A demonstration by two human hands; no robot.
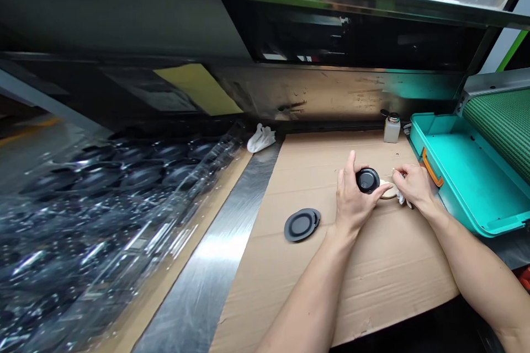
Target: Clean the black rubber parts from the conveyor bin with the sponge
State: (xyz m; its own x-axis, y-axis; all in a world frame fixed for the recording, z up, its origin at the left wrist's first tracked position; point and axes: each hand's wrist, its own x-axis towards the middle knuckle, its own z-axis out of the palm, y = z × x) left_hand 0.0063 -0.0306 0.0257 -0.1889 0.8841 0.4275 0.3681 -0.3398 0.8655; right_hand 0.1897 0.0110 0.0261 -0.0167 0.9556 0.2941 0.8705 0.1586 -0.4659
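Between the thumb and fingers of my left hand (354, 198) is a small round black part (367, 180) with a raised rim, tilted so its face shows. My right hand (414, 185) has its thumb and fingertips pinched together, with a crumpled white cloth (402, 198) hanging beneath them. Just below and between the hands, a round cream-coloured piece (388, 191) is partly hidden by my left thumb. Two flat black discs (300, 225) lie overlapping on the cardboard sheet (389, 259), left of my left wrist.
A teal tray (488, 176) with an orange clip stands at the right, beside a green mesh belt (505, 121). Toward the back sits a small bottle (391, 128) with a flipped lid. Clear plastic trays (136, 242) of black parts fill the left; a white crumpled cloth (260, 138) lies nearby.
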